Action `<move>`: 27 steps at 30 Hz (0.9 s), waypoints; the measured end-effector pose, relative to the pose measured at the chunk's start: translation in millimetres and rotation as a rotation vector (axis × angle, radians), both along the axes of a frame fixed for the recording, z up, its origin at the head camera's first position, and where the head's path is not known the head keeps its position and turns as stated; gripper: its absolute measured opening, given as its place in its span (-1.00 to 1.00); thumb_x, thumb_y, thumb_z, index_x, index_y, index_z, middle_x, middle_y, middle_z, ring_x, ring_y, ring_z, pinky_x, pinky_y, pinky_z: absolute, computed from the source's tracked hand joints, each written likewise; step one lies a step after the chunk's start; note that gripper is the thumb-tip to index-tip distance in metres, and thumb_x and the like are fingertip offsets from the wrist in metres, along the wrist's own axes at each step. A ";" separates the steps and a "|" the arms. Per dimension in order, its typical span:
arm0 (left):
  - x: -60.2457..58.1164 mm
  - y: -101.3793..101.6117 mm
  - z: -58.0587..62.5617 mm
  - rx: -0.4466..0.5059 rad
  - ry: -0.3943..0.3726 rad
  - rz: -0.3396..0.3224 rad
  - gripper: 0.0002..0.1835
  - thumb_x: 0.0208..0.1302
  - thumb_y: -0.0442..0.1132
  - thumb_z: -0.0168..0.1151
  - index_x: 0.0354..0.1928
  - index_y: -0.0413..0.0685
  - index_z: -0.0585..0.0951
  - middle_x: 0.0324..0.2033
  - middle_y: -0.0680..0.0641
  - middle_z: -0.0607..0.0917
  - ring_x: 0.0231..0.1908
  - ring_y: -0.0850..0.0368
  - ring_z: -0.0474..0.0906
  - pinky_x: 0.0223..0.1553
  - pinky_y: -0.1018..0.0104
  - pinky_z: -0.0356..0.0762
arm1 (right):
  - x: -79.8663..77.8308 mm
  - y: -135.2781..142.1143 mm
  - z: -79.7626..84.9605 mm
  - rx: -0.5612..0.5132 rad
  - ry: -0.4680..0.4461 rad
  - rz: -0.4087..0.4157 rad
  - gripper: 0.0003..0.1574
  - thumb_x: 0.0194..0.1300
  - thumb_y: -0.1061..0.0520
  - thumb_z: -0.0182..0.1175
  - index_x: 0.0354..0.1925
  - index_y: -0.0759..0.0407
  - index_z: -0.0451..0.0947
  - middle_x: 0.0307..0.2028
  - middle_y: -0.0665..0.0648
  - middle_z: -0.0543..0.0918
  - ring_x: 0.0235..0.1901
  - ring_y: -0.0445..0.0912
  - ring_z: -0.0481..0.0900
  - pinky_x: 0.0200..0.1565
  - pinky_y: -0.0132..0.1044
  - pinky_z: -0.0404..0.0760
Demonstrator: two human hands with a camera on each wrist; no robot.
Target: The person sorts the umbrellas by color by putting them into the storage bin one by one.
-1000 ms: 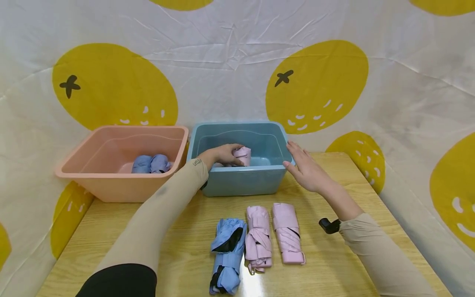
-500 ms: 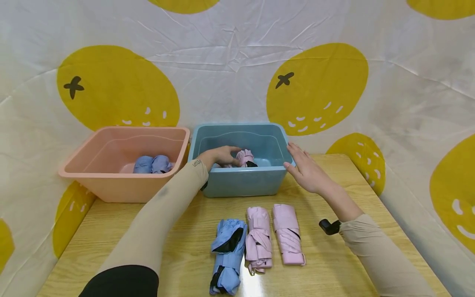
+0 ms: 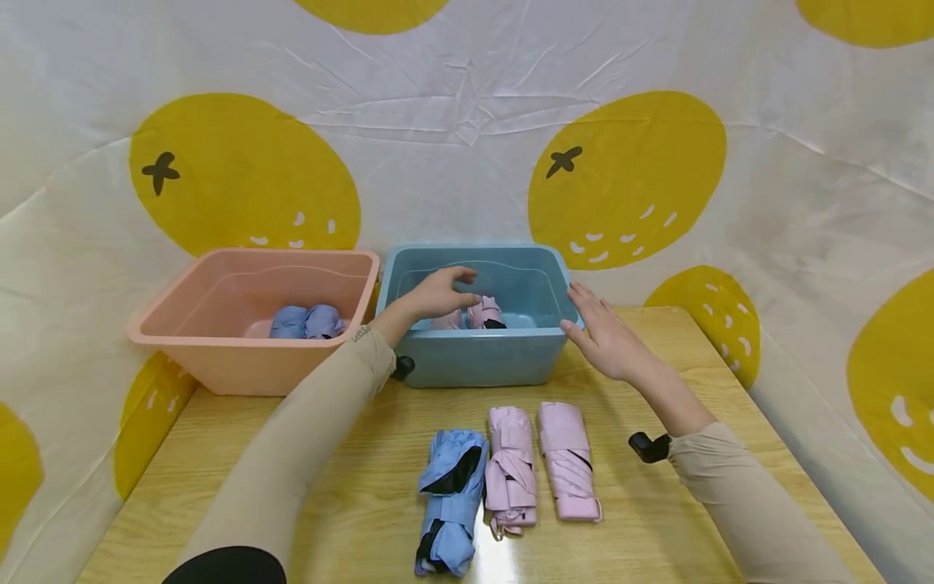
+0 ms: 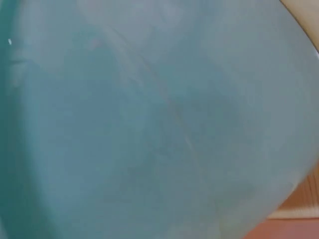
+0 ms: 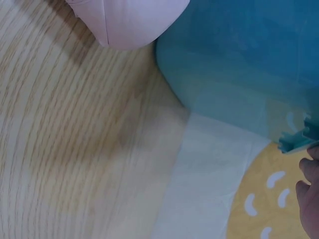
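My left hand (image 3: pixel 441 294) is held above the blue bin (image 3: pixel 477 357), fingers loosely spread and holding nothing. Below it, two pink folded umbrellas lie in the bin, one pink umbrella (image 3: pixel 485 313) with a dark patch and another pink one (image 3: pixel 447 321) partly hidden by the hand. The bin's blue wall (image 4: pixel 124 124) fills most of the left wrist view. At the bin's right rim, my right hand (image 3: pixel 604 337) rests with straight fingers. In the right wrist view its fingertips (image 5: pixel 310 181) show beside the rim.
A salmon-pink bin (image 3: pixel 241 365) with two blue folded umbrellas (image 3: pixel 306 322) stands to the left. On the wooden table (image 3: pixel 350 487) in front lie a blue umbrella (image 3: pixel 451 503), a pink umbrella (image 3: pixel 511 470) and another pink umbrella (image 3: pixel 567 462). A lemon-print cloth (image 3: pixel 467 186) hangs behind.
My left hand has let go of the pink umbrella, which now lies in the blue bin, and has lifted up off it. The right hand stays at the rim.
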State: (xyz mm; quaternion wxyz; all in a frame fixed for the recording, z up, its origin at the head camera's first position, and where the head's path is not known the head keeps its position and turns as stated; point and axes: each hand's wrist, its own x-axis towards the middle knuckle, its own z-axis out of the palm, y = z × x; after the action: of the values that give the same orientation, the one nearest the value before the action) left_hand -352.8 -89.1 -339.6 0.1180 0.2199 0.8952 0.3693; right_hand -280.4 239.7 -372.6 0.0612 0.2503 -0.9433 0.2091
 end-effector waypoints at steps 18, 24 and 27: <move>109.3 -27.7 19.2 0.404 0.225 0.043 -0.39 0.50 -0.19 0.27 0.52 -0.03 0.39 0.30 -0.14 0.49 0.11 -0.04 0.58 0.12 -0.02 0.56 | 0.1 1.2 -0.1 -0.011 -0.002 0.000 -0.10 0.69 -0.17 -0.13 0.63 0.36 -0.09 0.64 0.33 -0.09 0.62 0.26 -0.15 0.54 0.29 -0.13; 145.6 -32.9 2.3 0.415 0.285 0.030 -0.41 0.46 -0.24 0.33 0.48 -0.02 0.45 0.28 -0.11 0.51 0.08 -0.01 0.60 0.03 0.02 0.61 | -1.6 2.6 -1.6 -0.016 0.006 0.003 -0.10 0.69 -0.18 -0.14 0.63 0.37 -0.08 0.64 0.35 -0.08 0.62 0.27 -0.15 0.54 0.30 -0.13; 161.7 -34.1 -11.2 0.390 0.289 0.018 -0.40 0.42 -0.27 0.36 0.46 -0.03 0.47 0.29 -0.12 0.52 0.10 -0.02 0.57 0.01 0.00 0.63 | -2.0 2.7 -3.6 -0.016 0.002 0.003 -0.09 0.69 -0.20 -0.16 0.63 0.37 -0.09 0.64 0.33 -0.09 0.62 0.25 -0.15 0.54 0.29 -0.13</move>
State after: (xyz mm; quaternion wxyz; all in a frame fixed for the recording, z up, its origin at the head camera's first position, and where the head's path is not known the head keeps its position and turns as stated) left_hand -191.1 -123.2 -350.8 -0.0596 0.2810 0.8165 0.5008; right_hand -282.4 242.4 -376.2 0.0640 0.2517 -0.9412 0.2163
